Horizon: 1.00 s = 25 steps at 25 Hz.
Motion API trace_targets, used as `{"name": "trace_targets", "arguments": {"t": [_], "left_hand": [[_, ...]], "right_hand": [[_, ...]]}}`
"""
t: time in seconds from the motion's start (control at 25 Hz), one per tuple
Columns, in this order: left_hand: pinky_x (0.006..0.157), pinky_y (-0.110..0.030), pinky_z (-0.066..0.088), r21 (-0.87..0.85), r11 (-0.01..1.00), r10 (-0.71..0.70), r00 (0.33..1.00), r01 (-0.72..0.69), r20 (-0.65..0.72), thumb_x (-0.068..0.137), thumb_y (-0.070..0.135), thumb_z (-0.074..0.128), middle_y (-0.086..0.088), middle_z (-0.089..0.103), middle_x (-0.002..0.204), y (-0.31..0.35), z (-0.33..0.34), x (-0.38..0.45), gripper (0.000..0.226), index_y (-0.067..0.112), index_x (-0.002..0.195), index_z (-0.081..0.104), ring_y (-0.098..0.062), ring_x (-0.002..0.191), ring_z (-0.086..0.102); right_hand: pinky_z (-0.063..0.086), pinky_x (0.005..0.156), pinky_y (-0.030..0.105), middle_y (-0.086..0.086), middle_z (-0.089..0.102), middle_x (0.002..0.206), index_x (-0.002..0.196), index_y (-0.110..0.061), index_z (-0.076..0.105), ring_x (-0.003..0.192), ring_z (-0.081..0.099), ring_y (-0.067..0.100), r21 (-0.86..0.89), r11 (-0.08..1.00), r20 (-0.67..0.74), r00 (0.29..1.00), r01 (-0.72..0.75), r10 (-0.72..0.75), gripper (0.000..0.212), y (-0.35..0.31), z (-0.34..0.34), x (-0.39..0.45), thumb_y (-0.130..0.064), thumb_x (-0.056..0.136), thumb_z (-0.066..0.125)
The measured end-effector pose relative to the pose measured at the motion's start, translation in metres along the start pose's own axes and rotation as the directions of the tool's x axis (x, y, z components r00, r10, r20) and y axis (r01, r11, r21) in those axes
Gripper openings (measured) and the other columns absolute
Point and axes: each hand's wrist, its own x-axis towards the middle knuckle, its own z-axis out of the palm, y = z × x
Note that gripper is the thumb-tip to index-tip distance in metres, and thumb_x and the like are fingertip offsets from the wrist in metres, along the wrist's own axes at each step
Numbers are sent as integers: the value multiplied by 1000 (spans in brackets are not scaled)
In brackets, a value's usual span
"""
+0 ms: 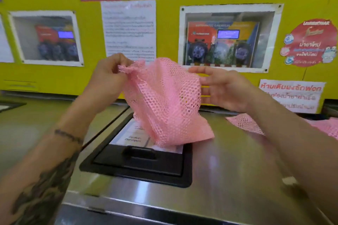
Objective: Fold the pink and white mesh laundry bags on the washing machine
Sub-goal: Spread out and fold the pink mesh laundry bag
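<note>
A pink mesh laundry bag (164, 100) hangs in the air above the steel top of the washing machine (228, 160). My left hand (109, 73) pinches its upper left corner. My right hand (225, 89) reaches into or behind the bag's right side with its fingers spread; whether it grips the mesh I cannot tell. The bag's lower end droops to the black detergent drawer lid (139, 162). More pink mesh bags (245, 122) lie flat on the machine top at the right, partly hidden behind my right forearm. No white bag is visible.
A yellow wall (54, 82) with posters and two windowed dispenser boxes stands right behind the machine. A second steel machine top (33, 124) adjoins on the left. The front edge of the machine runs along the bottom of the view.
</note>
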Motion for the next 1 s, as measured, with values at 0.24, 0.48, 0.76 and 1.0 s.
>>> {"name": "trace_targets", "arguments": {"t": [0.24, 0.48, 0.76, 1.0], "left_hand": [[79, -38, 52, 96, 934, -352, 837, 345, 419, 61, 45, 79, -10, 57, 63, 21, -54, -32, 62, 8, 108, 63, -26, 70, 68], [107, -32, 37, 728, 677, -548, 735, 110, 399, 81, 55, 64, 5, 46, 150, -22, 34, -52, 75, 41, 148, 33, -17, 129, 50], [65, -32, 45, 356, 933, -122, 979, 58, 161, 82, -8, 55, 2, 66, 74, 9, 23, -48, 34, 22, 70, 68, -16, 70, 61], [74, -24, 54, -127, 912, -192, 679, 390, 709, 71, 8, 76, -10, 74, 86, 49, -41, -73, 25, 2, 95, 71, -18, 79, 70]], "right_hand": [[53, 88, 44, 7, 69, 90, 125, -15, 58, 86, 71, 25, -178, 976, -133, 986, -126, 103, 43, 18, -11, 4, -1, 84, 61], [39, 85, 24, 0, 57, 136, 135, -19, 55, 105, 51, 10, -986, 150, -15, 924, -78, 382, 43, 65, 22, 12, -19, 92, 48], [42, 60, 30, 0, 62, 82, 76, -22, 56, 84, 62, 26, -988, -52, -150, 977, -144, 152, 6, 69, -1, 1, -21, 82, 58], [46, 61, 32, 9, 61, 84, 79, -13, 56, 70, 56, 22, -879, -273, -436, 892, -392, 122, 11, 32, -54, 3, -23, 83, 56]]}}
